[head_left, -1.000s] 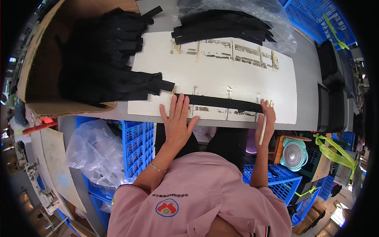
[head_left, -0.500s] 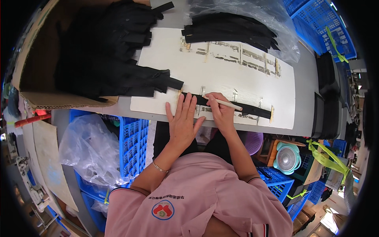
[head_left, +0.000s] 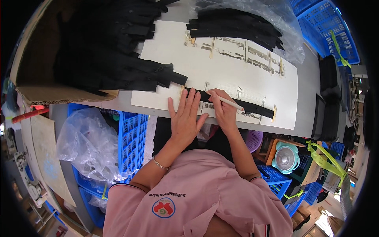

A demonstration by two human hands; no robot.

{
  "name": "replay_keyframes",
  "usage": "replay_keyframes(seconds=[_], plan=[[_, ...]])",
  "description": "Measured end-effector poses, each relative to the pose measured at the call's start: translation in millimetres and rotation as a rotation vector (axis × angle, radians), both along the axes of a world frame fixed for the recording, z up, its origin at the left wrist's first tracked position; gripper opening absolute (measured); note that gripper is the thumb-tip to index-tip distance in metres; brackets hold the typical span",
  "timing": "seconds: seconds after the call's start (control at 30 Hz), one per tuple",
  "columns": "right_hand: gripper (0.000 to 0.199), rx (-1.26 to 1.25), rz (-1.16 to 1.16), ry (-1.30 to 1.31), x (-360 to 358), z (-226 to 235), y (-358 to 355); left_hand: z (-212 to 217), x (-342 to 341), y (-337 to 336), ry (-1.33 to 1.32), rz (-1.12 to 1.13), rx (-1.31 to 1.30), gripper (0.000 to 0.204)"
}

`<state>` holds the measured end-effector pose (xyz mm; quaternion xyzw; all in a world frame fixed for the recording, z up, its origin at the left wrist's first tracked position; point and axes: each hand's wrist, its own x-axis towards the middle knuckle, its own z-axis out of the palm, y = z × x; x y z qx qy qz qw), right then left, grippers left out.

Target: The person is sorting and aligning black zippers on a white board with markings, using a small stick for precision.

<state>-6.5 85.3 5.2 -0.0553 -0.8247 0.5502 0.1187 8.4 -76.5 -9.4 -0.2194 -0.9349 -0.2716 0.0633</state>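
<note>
Upper left of the frame there's an open cardboard box (head_left: 65, 94) with a messy heap of black strips (head_left: 106, 47) spilling out, then near the middle the left hand (head_left: 185, 121) is spread flat, fingertips on the left end of a single black strip (head_left: 256, 109) lying along the lower edge of a white board (head_left: 285, 98). Just right of that, the right hand (head_left: 224, 113) pinches a pale pen (head_left: 233, 105), can't tell if the tip's touching. Looks like the marking step to me, and the next move probably calls for pinning the strip steady.
</note>
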Motion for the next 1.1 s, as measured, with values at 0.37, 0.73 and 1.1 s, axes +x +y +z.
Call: replay_keyframes(seconds=[0.37,0.73,1.1], plan=[[0.022,-0.068,0.108,-0.010,6.0,-8.3,10.2,-3.2,-0.1,2.1,-0.014,0.001,-0.015,0.078],[0.024,-0.142,-0.144,0.047,29.3,10.9,47.5,-3.9,0.1,3.3,-0.007,0.008,-0.079,0.075],[0.027,0.046,-0.255,0.030,35.5,1.5,86.3,1.0,-2.1,1.7,-0.018,-0.013,-0.094,0.074]])
